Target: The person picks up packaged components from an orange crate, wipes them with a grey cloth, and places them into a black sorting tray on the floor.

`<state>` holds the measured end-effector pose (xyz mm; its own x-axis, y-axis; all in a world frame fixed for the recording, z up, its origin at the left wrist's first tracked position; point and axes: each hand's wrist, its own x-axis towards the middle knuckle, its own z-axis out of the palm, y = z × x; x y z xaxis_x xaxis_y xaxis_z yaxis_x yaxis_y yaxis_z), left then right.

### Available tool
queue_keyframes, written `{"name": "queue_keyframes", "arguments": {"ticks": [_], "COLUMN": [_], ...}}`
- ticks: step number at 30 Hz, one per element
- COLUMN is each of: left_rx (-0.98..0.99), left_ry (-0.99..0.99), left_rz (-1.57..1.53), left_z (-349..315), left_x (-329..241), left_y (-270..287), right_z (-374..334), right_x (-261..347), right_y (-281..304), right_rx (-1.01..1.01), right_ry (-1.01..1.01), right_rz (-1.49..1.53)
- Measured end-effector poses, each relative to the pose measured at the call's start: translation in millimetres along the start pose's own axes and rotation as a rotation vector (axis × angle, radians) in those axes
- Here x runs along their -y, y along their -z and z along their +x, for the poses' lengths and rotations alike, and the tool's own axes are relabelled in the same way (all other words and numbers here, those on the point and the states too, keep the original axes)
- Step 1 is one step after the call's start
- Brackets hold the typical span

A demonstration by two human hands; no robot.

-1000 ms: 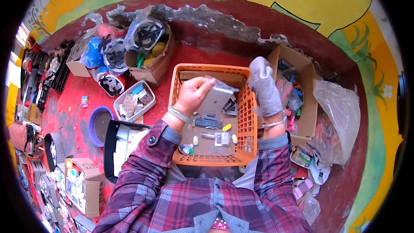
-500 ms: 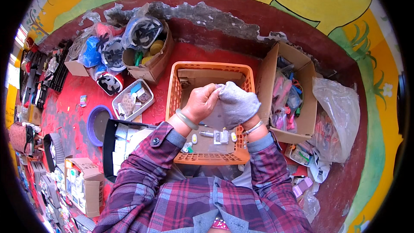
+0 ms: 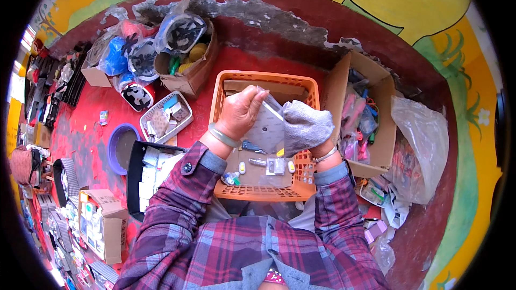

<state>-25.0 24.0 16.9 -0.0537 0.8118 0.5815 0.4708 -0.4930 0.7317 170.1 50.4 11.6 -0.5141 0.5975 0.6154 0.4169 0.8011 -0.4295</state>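
Note:
My left hand (image 3: 239, 114) is closed, pinching the upper edge of a clear plastic bag or sheet (image 3: 270, 126). Grey cloth (image 3: 308, 124) covers my right hand (image 3: 324, 152), hiding most of its fingers; they appear closed with the cloth against the plastic's other side. Both hands are over an orange plastic basket (image 3: 263, 193). On its floor, below the hands, sit a small clear packet (image 3: 276, 167), a silvery cylinder (image 3: 257, 162), a white oval piece with a yellow spot (image 3: 242, 168), a similar oval piece (image 3: 291, 167) and a dark blue item (image 3: 252, 146).
Right of the basket stands an open cardboard box (image 3: 385, 123) of bagged colourful goods. To the left are a white basket (image 3: 184, 120), a purple basin (image 3: 113, 147) and a black tray (image 3: 134, 193). A box of bagged things (image 3: 201, 82) stands by the wall.
My hands have moved apart, the left going left and up, the right shifting right. The clear plastic now stretches visibly between them, and the cloth has moved with my right hand.

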Motion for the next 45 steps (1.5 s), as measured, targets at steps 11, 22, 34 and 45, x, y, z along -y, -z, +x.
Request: {"name": "queue_keyframes", "arguments": {"ticks": [11,22,34,45], "left_rx": [-0.156,-0.287,-0.296,0.043], "left_ry": [-0.040,0.220,0.353,0.705], "left_rz": [0.061,-0.155,-0.317,-1.617], "left_z": [6.6,11.7,7.2,-13.5], "left_x": [22.4,38.1,30.6,-8.4], "left_y": [16.4,14.2,-10.0,-35.2], "right_z": [-15.7,-23.6,-40.1,-15.2], "right_x": [-26.2,-59.1,-51.4,8.2], "right_y": [-7.2,-29.4,-65.9,-44.5], "right_rx": [-0.005,0.172,-0.215,-0.093], "right_ry": [0.019,-0.166,-0.493,-0.297], "right_rz": [0.036,-0.168,0.991,0.328]}}
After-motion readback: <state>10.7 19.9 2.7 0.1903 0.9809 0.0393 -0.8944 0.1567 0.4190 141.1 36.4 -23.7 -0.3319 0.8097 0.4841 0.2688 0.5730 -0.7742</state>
